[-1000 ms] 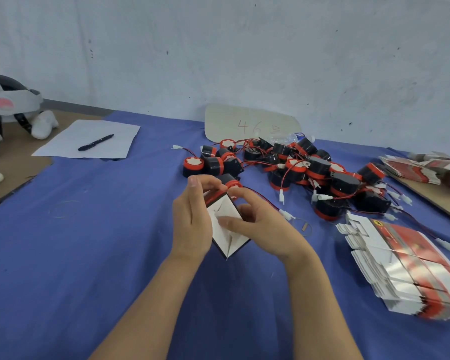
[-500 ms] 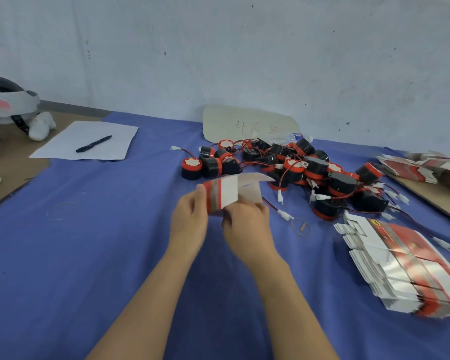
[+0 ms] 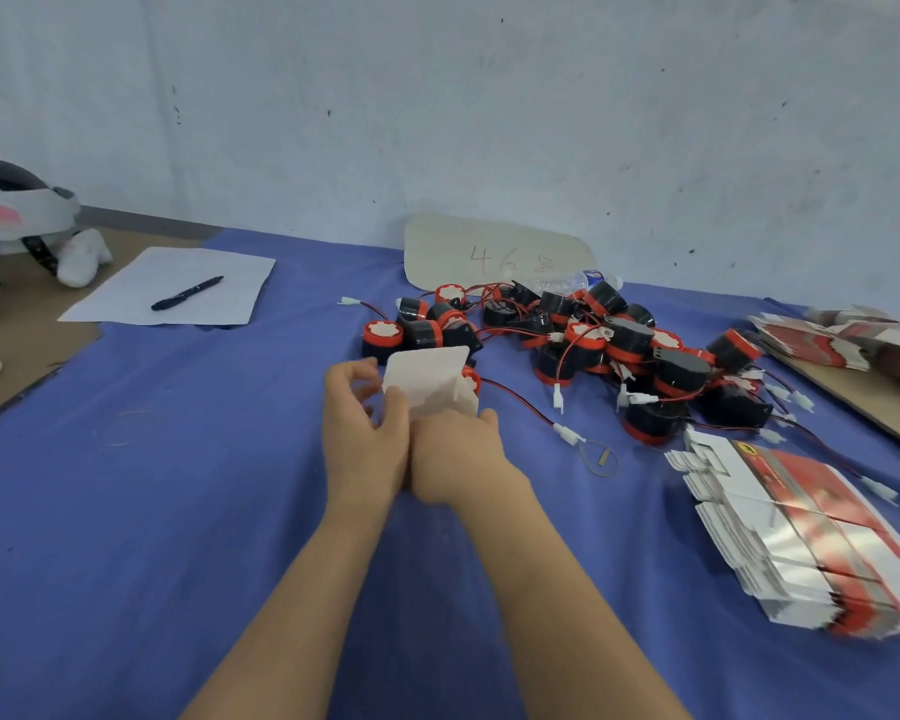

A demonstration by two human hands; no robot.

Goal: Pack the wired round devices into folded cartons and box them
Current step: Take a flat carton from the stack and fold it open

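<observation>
Both hands hold one small white carton point(image 3: 430, 379) above the blue cloth, its white flap standing up. My left hand point(image 3: 362, 433) pinches the carton's left side with thumb and fingers. My right hand point(image 3: 455, 457) grips it from below and the right, knuckles toward me. A red and black round device shows at the carton's right edge, with its red wire point(image 3: 520, 402) trailing to a white plug. A pile of black and red round devices point(image 3: 593, 345) with wires lies behind the hands. A stack of flat cartons point(image 3: 796, 532) lies at the right.
More flat cartons point(image 3: 842, 340) lie on a brown board at the far right. A paper sheet with a black pen point(image 3: 185, 293) sits at the back left. A beige card marked 46 point(image 3: 489, 252) leans on the wall. A white headset point(image 3: 17, 220) lies far left.
The carton was turned over, so its white side and raised flap face me instead of the red stripe. Both hands closed together beneath it and shifted slightly away from me.
</observation>
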